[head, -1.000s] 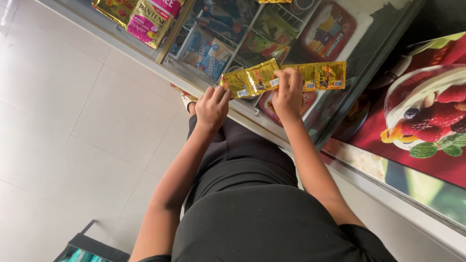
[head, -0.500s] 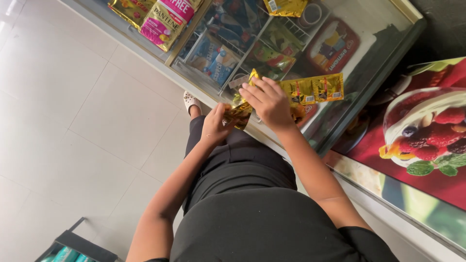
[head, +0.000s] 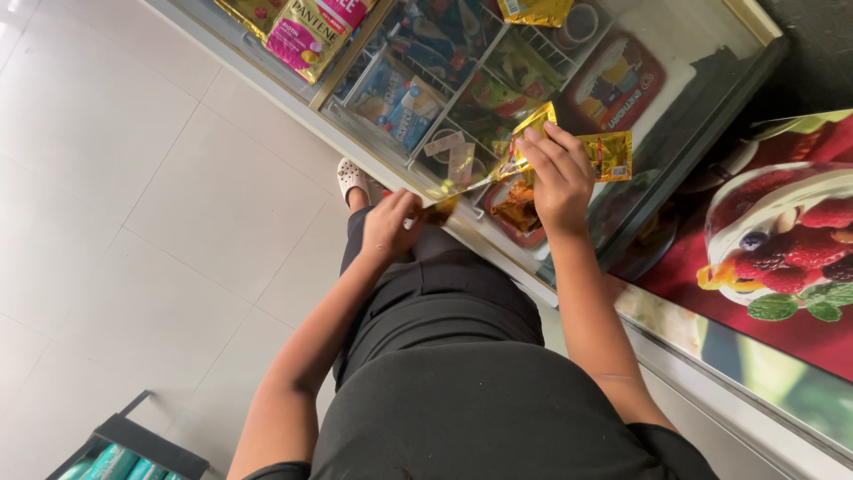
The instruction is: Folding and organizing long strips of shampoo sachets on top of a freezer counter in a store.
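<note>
- Gold foil sachets [head: 613, 153], joined in a strip, were in both my hands — the strip ran from my right hand [head: 558, 178] down and across to my left hand [head: 388, 227].
- My right hand was clenched over the upper end of the strip, fingers curled on top of it, with one sachet sticking out to the right past my knuckles.
- My left hand pinched the lower end near my waist; the foil there was bent and partly hidden by my fingers.
- I held the strip just above the glass lid of a chest freezer [head: 702, 116], not resting on it as far as I could tell.
- Under the glass lay wire baskets [head: 418, 98] full of coloured packets.
- A picture of berries in a bowl [head: 782, 240] covered the cabinet to my right.
- Pale floor tiles [head: 133, 178] spread to my left, with my white shoe [head: 352, 178] at the freezer's foot.
- More sachet strips [head: 306, 36], pink and gold, hung at the top edge.
</note>
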